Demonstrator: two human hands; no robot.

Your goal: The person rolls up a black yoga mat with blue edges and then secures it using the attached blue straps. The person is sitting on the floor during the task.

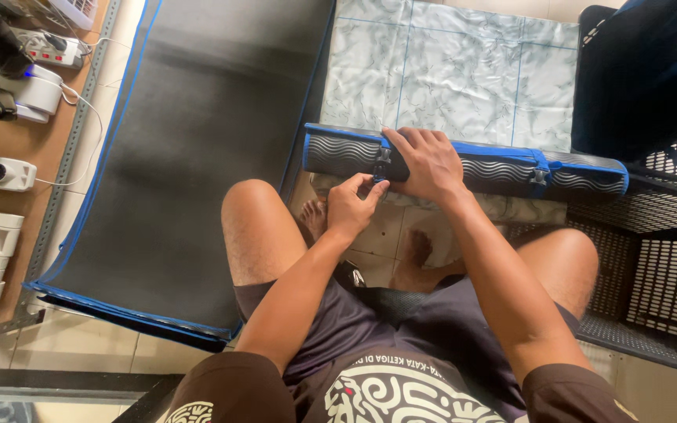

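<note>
Currently our left hand (352,205) pinches the black buckle (382,164) of the near strap; our right hand (430,164) presses flat atop the rolled mat (464,163), resting across our knees' far side. Risk: lose pressure, springy foam unrolls, strap slips. Wavy-ribbed black surface, blue edging. Beyond: marbled sheet (448,70), flat dark mat (205,141).

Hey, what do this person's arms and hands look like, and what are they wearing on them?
Both arms are bare from above the elbow down. The left hand and right hand have no gloves, rings or watch visible. Short dark brown sleeves with a white pattern cover the upper arms.
</note>
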